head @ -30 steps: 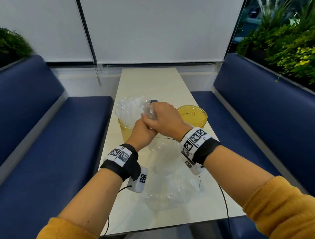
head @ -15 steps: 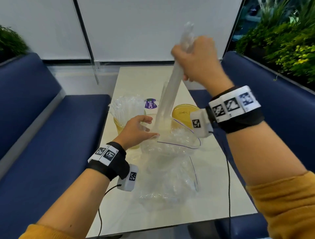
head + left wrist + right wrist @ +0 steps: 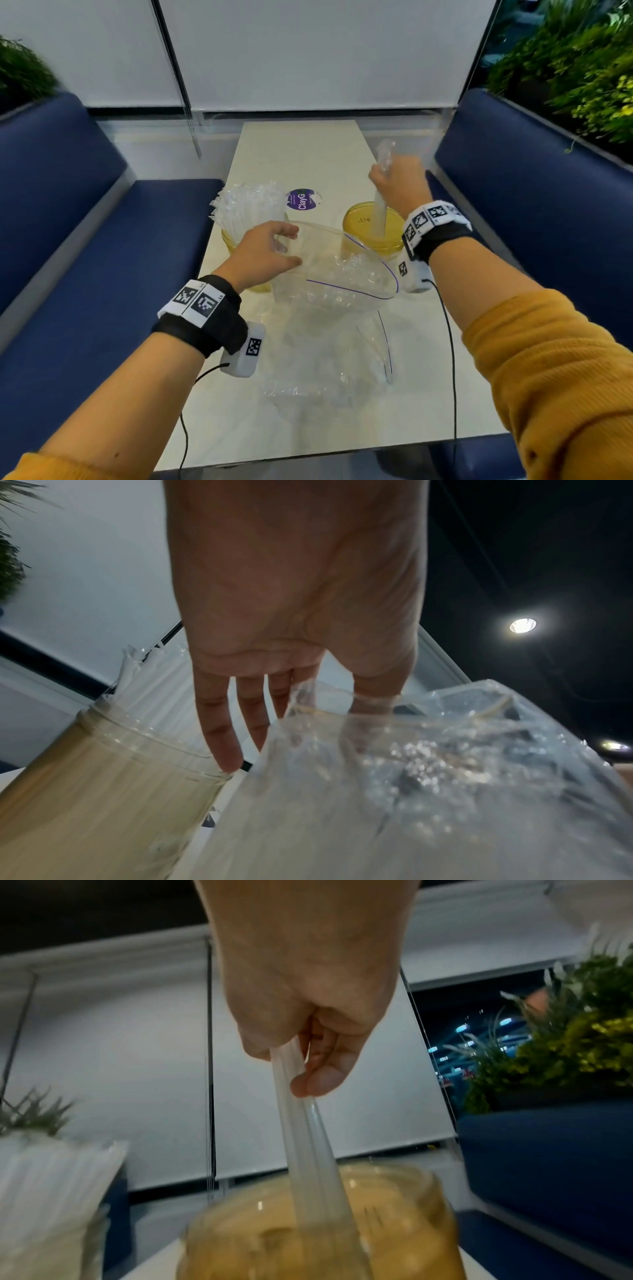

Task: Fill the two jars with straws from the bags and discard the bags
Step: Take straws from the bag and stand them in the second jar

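Note:
My right hand (image 3: 397, 181) (image 3: 308, 1066) grips a small bundle of clear wrapped straws (image 3: 379, 219) (image 3: 304, 1150), held upright. Their lower ends stand inside the right yellow jar (image 3: 394, 240) (image 3: 411, 1218). My left hand (image 3: 274, 246) (image 3: 294, 721) pinches the rim of an open clear zip bag (image 3: 342, 274) (image 3: 428, 791), thumb inside and fingers outside. More wrapped straws show inside that bag. The left yellow jar (image 3: 229, 241) (image 3: 103, 791) stands beside my left hand, packed with upright straws (image 3: 250, 209) (image 3: 147, 680).
A second clear bag (image 3: 329, 359) lies crumpled and flat on the white table (image 3: 298, 150), nearer to me. A purple round sticker (image 3: 301, 200) lies between the jars. Blue benches (image 3: 102, 240) flank the narrow table; wrist cables trail over its front edge.
My right hand lifted a bundle of straws high out of the bag, then came down to the right and set their ends into the right jar. My left hand stayed at the bag's mouth.

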Motion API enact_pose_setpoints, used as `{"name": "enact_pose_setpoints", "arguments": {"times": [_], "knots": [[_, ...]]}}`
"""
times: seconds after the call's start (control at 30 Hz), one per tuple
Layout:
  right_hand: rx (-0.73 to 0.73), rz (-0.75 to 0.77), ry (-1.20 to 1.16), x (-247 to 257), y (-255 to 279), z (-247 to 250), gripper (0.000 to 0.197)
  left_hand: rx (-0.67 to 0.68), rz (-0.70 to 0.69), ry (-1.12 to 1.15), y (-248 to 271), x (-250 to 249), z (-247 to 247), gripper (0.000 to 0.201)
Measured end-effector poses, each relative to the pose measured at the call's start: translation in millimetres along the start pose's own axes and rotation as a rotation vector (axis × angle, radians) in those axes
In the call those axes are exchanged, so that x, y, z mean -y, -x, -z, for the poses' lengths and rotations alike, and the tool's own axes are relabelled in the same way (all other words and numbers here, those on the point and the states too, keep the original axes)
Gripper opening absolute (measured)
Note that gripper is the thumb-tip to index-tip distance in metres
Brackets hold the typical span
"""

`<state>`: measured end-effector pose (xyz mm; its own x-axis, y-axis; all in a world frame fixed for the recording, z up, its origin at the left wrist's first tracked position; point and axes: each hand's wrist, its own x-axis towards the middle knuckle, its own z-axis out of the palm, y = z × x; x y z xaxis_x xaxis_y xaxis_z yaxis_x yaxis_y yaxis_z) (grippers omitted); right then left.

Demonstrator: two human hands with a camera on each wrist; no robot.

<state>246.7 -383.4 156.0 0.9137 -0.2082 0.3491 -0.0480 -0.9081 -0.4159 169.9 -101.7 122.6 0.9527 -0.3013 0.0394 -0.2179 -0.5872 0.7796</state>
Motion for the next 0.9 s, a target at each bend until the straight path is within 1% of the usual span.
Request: {"name": "enact_pose_setpoints", "arguments": {"times": [0.07, 0.13, 0.23, 0.37, 0.47, 0.53, 0.6, 0.63, 0.7, 0.73, 0.77, 0.8, 0.87, 0.9], "knots": [[0.131, -0.067, 0.050, -15, 5, -23, 0.038, 0.000, 0.000, -0.006, 1, -2, 0, 0.060], [0.192, -0.134, 0.041, -23, 10, -34, 0.037, 0.007, -0.003, -0.024, 2, -3, 1, 0.057], [0.255, -0.185, 0.061, -27, 14, -39, 0.036, 0.025, -0.001, -0.036, 3, -4, 4, 0.053], [0.193, -0.197, 0.150, -27, 15, -36, 0.054, 0.016, 0.031, 0.015, 6, -3, 6, 0.048], [0.209, -0.235, 0.195, -27, 14, -33, 0.070, 0.018, 0.026, 0.045, 9, 0, 9, 0.046], [0.192, -0.226, 0.191, -25, 14, -31, 0.073, 0.029, 0.018, 0.058, 10, 3, 13, 0.047], [0.094, -0.179, 0.215, -19, 14, -27, 0.074, 0.043, 0.017, 0.072, 14, 7, 18, 0.046], [0.007, -0.128, 0.242, -14, 15, -24, 0.073, 0.049, 0.020, 0.082, 16, 9, 21, 0.045], [-0.195, 0.014, 0.223, 0, 16, -19, 0.061, 0.048, 0.022, 0.102, 21, 13, 25, 0.045], [-0.272, 0.088, 0.174, 11, 17, -15, 0.052, 0.044, 0.024, 0.110, 24, 16, 28, 0.045], [-0.306, 0.155, 0.107, 20, 17, -15, 0.044, 0.039, 0.027, 0.122, 26, 18, 30, 0.047], [-0.281, 0.215, 0.032, 31, 17, -15, 0.036, 0.032, 0.030, 0.136, 29, 22, 33, 0.049], [-0.108, 0.274, -0.089, 50, 17, -23, 0.026, 0.018, 0.036, 0.168, 35, 31, 40, 0.054], [-0.012, 0.269, -0.135, 58, 16, -30, 0.024, 0.010, 0.040, 0.188, 39, 36, 43, 0.057]]}}
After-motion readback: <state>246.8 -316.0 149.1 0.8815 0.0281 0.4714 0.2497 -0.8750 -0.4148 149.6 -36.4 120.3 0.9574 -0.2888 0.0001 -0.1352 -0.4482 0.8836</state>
